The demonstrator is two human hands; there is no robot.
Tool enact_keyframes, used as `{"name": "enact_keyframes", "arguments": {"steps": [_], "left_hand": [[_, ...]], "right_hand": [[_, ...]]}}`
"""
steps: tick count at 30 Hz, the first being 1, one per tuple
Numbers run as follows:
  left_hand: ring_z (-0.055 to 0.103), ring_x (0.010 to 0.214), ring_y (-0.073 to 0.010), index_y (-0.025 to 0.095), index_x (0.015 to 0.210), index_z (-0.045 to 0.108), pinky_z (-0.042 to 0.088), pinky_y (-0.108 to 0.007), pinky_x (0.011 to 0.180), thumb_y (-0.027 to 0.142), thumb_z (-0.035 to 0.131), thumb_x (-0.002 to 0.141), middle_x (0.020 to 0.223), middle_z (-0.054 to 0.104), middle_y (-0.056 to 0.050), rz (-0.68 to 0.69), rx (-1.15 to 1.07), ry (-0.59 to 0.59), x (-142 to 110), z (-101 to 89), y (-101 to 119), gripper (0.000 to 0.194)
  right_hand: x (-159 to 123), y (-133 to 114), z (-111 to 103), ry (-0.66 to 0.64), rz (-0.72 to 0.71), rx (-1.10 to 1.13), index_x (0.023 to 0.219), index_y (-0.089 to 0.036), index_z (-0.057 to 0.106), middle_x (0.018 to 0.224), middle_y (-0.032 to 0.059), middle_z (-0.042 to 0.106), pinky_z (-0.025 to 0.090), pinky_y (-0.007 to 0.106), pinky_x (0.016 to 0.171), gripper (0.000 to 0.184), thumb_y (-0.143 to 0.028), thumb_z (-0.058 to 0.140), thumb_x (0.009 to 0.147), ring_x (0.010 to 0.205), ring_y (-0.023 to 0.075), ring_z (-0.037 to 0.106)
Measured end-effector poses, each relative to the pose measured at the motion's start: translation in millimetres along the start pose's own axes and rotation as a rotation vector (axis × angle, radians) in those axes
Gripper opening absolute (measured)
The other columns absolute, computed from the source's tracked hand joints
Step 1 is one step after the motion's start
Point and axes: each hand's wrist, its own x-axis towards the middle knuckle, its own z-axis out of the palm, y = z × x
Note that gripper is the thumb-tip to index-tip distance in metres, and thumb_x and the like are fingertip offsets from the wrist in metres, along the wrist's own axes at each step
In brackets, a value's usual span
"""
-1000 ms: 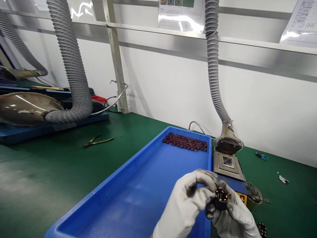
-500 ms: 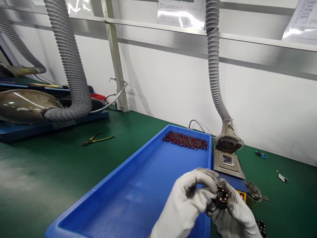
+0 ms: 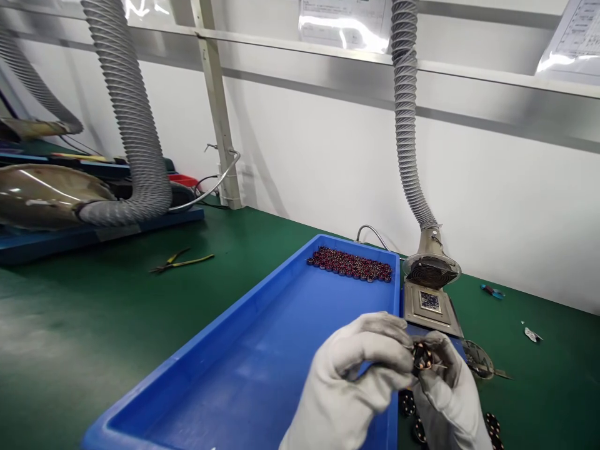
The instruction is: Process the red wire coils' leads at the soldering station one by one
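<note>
Both my hands wear white gloves and meet over the near right corner of a long blue tray (image 3: 262,312). Between them is a small round copper-wound coil part (image 3: 422,357). My left hand (image 3: 354,381) pinches it from the left with curled fingers. My right hand (image 3: 445,394) grips it from the right and below. A batch of several like dark red coil parts (image 3: 349,265) lies in rows at the tray's far end. More such parts (image 3: 490,425) lie on the green mat under my right hand.
A small solder pot (image 3: 429,306) with a square opening stands right of the tray, under a grey fume hose (image 3: 407,125). A metal cup (image 3: 478,359) sits beside it. Yellow-handled pliers (image 3: 180,262) lie on the green mat (image 3: 94,312) to the left. Another hose (image 3: 131,125) and hood stand far left.
Both hands lifted the coil part slightly and turned it, fingers closing more around it. More loose parts now show under my right hand.
</note>
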Motion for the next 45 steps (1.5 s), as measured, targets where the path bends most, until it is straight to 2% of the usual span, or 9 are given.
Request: {"name": "enact_keyframes", "arguments": {"steps": [3, 7, 10, 15, 21, 27, 31, 34, 45], "left_hand": [[0.062, 0.076, -0.0137, 0.026, 0.073, 0.071, 0.051, -0.018, 0.066, 0.010, 0.066, 0.067, 0.080, 0.069, 0.001, -0.166, -0.056, 0.156, 0, 0.0, -1, 0.017], [0.063, 0.068, -0.0154, 0.019, 0.092, 0.070, 0.050, -0.022, 0.062, 0.018, 0.068, 0.065, 0.084, 0.071, -0.004, -0.592, -0.139, -0.091, 2, 8.7, -11, 0.027], [0.064, 0.074, -0.0176, 0.016, 0.072, 0.072, 0.049, -0.023, 0.071, 0.021, 0.065, 0.066, 0.077, 0.072, -0.005, -0.602, -0.207, -0.015, 1, 16.2, -24, 0.011], [0.064, 0.072, -0.0161, 0.020, 0.066, 0.072, 0.050, -0.024, 0.073, 0.011, 0.065, 0.057, 0.072, 0.072, 0.000, -0.332, -0.417, 0.298, 3, 7.5, -28, 0.014], [0.056, 0.051, -0.0095, 0.016, 0.069, 0.072, 0.045, -0.016, 0.050, 0.003, 0.064, 0.051, 0.053, 0.065, 0.002, -0.702, -0.242, 0.074, 7, 7.9, -14, 0.023], [0.059, 0.056, -0.0068, 0.020, 0.059, 0.070, 0.046, -0.011, 0.054, 0.002, 0.060, 0.052, 0.065, 0.070, 0.003, -0.408, -0.284, 0.346, 4, 6.8, -14, 0.021], [0.056, 0.052, -0.0053, 0.018, 0.083, 0.071, 0.045, -0.011, 0.051, 0.004, 0.065, 0.057, 0.063, 0.068, 0.004, -0.613, -0.245, 0.164, 4, 5.8, -5, 0.031], [0.058, 0.056, -0.0072, 0.015, 0.073, 0.071, 0.047, -0.011, 0.054, 0.006, 0.067, 0.055, 0.062, 0.070, 0.003, -0.712, -0.191, 0.185, 7, 12.5, 0, 0.020], [0.066, 0.060, -0.0084, 0.021, 0.069, 0.072, 0.051, -0.010, 0.060, 0.007, 0.065, 0.058, 0.066, 0.073, 0.003, -0.427, -0.328, 0.431, 8, 9.1, -11, 0.020]], "right_hand": [[-5, 8, 6, 0.176, -0.365, -0.196, 0.074, -0.020, 0.057, 0.082, 0.0047, 0.068, 0.050, 0.026, 0.059, 0.031, -0.029, 0.080, 0.056, 0.071, 0.0184, 0.065], [-13, 18, 15, 0.307, -0.927, -0.649, 0.070, -0.022, 0.056, 0.092, 0.0021, 0.063, 0.048, 0.024, 0.062, 0.020, -0.009, 0.071, 0.064, 0.079, 0.0157, 0.062], [-15, 21, 15, 0.254, -1.101, -0.892, 0.072, -0.023, 0.056, 0.091, 0.0028, 0.062, 0.050, 0.028, 0.065, 0.020, -0.005, 0.064, 0.068, 0.082, 0.0183, 0.061], [-9, 17, 10, 0.333, -1.122, -0.899, 0.073, -0.022, 0.053, 0.093, 0.0014, 0.057, 0.048, 0.025, 0.067, 0.019, -0.009, 0.066, 0.069, 0.080, 0.0144, 0.059], [-5, 17, 6, 0.272, -1.236, -0.890, 0.070, -0.021, 0.050, 0.094, 0.0018, 0.057, 0.047, 0.022, 0.068, 0.016, -0.010, 0.063, 0.072, 0.084, 0.0121, 0.059], [-4, 17, 3, 0.277, -1.225, -0.944, 0.069, -0.020, 0.050, 0.093, 0.0023, 0.059, 0.048, 0.022, 0.067, 0.025, -0.004, 0.069, 0.064, 0.079, 0.0119, 0.060], [-6, 19, 4, 0.252, -1.231, -0.900, 0.070, -0.020, 0.052, 0.094, 0.0015, 0.058, 0.049, 0.023, 0.069, 0.019, -0.009, 0.068, 0.069, 0.083, 0.0126, 0.060], [-7, 21, 5, 0.248, -1.215, -0.882, 0.068, -0.021, 0.052, 0.094, 0.0011, 0.058, 0.049, 0.023, 0.068, 0.016, -0.014, 0.067, 0.072, 0.083, 0.0127, 0.060], [-9, 17, 5, 0.223, -1.177, -0.942, 0.069, -0.019, 0.053, 0.092, 0.0018, 0.060, 0.050, 0.022, 0.066, 0.020, -0.008, 0.069, 0.065, 0.081, 0.0132, 0.061]]}}
